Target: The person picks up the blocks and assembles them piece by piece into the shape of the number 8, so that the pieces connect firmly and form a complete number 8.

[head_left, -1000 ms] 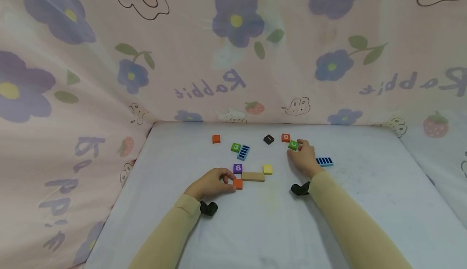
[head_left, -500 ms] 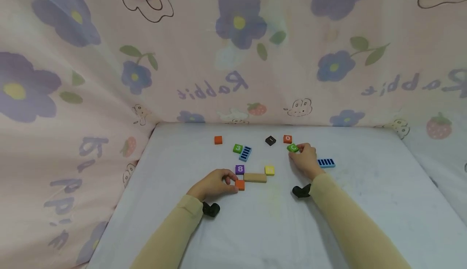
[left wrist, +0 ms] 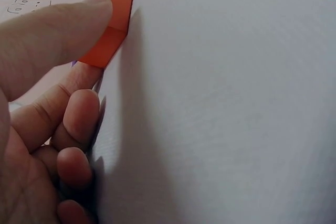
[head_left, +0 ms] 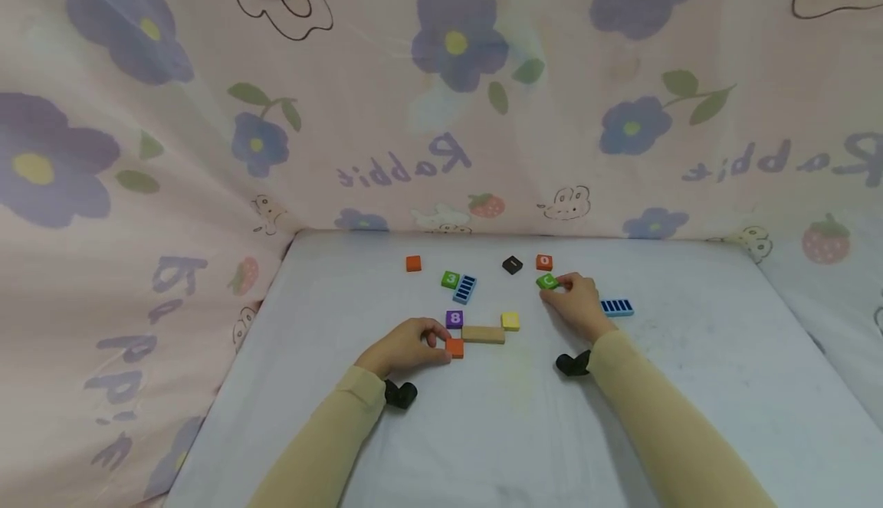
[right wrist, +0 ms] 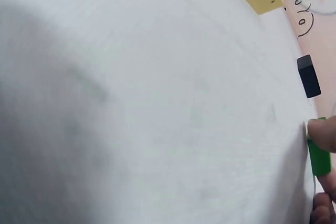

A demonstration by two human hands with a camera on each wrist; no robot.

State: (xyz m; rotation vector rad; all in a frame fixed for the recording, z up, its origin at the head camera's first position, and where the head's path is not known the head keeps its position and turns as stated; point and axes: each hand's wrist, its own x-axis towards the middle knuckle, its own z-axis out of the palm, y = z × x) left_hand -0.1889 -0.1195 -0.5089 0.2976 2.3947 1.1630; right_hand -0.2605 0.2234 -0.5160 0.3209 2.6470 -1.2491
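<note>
My left hand (head_left: 407,345) pinches a plain orange square block (head_left: 454,348) between thumb and index finger; the left wrist view shows the thumb on the near face of this orange block (left wrist: 116,9). A wooden plank block (head_left: 483,335) lies against its upper right, with a purple "8" block (head_left: 454,319) behind and a yellow square block (head_left: 510,320) at the plank's far right end. Farther back, my right hand (head_left: 578,303) pinches a green block marked "C" (head_left: 547,282). In the right wrist view that green block (right wrist: 319,156) is partly covered by the thumb.
Behind the right hand are a black block (head_left: 513,264) and an orange "0" block (head_left: 544,262). A blue striped block (head_left: 617,307) lies right of that hand. Back left are a green "3" block (head_left: 450,279), another blue striped block (head_left: 465,289) and an orange block (head_left: 413,263).
My right hand has turned the green "C" block and brought it slightly left and nearer, away from the orange "0" block. The left hand stays on the orange block.
</note>
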